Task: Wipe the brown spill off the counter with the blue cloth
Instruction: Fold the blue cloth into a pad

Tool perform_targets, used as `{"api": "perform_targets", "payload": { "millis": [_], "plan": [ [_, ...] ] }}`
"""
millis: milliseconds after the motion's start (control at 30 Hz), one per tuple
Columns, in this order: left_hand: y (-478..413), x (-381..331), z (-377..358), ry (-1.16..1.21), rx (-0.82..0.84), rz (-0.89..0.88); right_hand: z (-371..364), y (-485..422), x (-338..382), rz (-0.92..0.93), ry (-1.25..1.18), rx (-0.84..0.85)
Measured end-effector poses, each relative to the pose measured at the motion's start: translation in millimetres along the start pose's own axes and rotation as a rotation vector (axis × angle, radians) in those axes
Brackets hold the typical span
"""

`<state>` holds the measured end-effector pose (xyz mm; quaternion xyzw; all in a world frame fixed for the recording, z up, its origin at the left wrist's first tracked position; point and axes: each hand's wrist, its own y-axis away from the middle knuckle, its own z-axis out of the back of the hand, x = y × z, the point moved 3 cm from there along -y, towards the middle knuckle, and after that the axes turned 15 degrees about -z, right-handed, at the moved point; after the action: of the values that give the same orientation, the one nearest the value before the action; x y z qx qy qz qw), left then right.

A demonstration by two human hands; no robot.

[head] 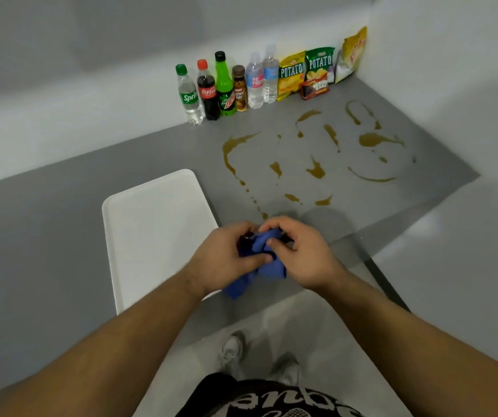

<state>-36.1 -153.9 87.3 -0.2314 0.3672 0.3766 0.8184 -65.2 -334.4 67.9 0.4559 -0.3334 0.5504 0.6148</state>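
Blue crumpled cloth (267,267) held over grey counter (46,236) edge, beside white plastic tray (154,233).
Left hand (226,260) and right hand (300,254) grip it, fingers curled; brown liquid spill (316,171) lies beyond, before six capped bottles (208,96) of drink.
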Motion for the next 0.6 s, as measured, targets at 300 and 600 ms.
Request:
{"api": "perform_targets", "payload": {
  "millis": [300, 600],
  "plan": [
    [-34.3, -11.7, -19.4, 0.407, -0.165, 0.047, 41.0, 18.2, -13.2, -0.165, -0.058, -0.118],
    [-31.6, 8.1, -19.7, -0.017, 0.015, -0.206, 36.0, 30.1, -9.3, -0.021, 0.297, -0.244]
  ]
}}
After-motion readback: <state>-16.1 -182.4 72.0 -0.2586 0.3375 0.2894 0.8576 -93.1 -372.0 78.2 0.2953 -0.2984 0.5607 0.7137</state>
